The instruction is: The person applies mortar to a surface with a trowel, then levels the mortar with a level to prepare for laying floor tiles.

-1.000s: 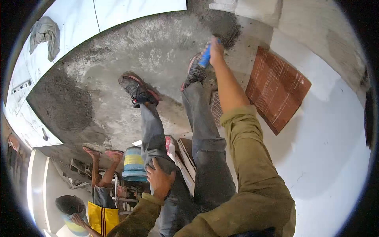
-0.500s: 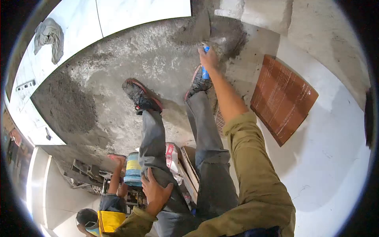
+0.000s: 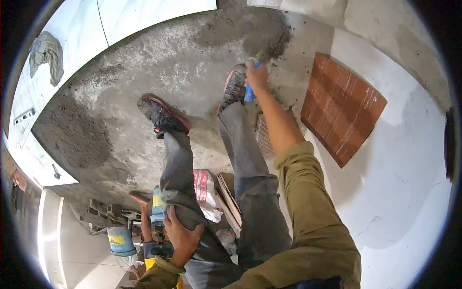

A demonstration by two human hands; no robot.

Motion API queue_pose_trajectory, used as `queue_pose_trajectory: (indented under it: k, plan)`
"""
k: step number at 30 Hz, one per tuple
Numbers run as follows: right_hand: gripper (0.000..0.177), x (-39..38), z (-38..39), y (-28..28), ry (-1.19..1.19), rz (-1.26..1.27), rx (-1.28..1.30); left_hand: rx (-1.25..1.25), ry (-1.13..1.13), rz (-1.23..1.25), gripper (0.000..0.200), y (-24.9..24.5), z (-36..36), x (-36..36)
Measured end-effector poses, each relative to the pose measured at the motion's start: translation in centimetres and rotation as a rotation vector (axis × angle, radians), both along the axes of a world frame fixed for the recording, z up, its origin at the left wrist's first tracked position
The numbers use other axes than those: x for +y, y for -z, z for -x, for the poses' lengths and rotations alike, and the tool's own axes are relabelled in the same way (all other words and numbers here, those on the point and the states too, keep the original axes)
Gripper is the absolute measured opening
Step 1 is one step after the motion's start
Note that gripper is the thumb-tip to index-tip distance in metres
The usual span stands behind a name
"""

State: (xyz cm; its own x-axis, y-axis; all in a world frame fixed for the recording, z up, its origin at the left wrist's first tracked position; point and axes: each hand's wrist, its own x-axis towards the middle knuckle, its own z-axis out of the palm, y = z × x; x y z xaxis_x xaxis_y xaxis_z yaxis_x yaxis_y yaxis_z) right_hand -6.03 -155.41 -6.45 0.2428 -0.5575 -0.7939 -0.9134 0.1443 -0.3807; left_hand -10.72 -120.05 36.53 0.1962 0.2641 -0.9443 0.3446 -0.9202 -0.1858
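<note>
A trowel with a blue handle (image 3: 249, 93) is gripped in my right hand (image 3: 257, 77), just beside my right shoe. Its blade is blurred and lies over a patch of damp grey mortar (image 3: 263, 31) on the rough floor. My left hand (image 3: 183, 237) rests on my left knee with its fingers spread, holding nothing. Both of my shoes stand on the grey floor, the left shoe (image 3: 162, 114) turned outward.
White marbled tiles (image 3: 154, 17) carry a grey rag (image 3: 47, 57) and a level (image 3: 24, 116). Loose mortar (image 3: 72, 132) lies left. A brown tile (image 3: 342, 108) sits right. Behind are a sack (image 3: 206, 192), a blue bucket (image 3: 121, 242), another bucket (image 3: 158, 209) and a person's leg (image 3: 146, 221).
My right hand has shifted slightly down with the trowel, whose blade is now blurred. A second blue bucket has appeared at lower left near the other person, whose head is out of sight.
</note>
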Motion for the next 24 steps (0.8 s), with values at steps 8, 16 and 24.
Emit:
queue_pose_trajectory:
  k: [8, 16, 24]
  plan:
    - [0.047, 5.1, 1.3, -3.9, -0.576, 0.24, -0.096, -0.08, 0.015, 0.053, 0.108, -0.4, -0.4, 0.4]
    - [0.038, -5.1, -0.7, 3.9, 0.215, 0.147, -0.132, -0.141, -0.005, 0.054, 0.103, -0.6, 0.0, -0.2]
    - [0.03, 4.0, -2.0, -3.0, 0.173, -0.322, -0.181, -0.256, -0.176, 0.053, 0.095, -1.2, 0.8, -0.7]
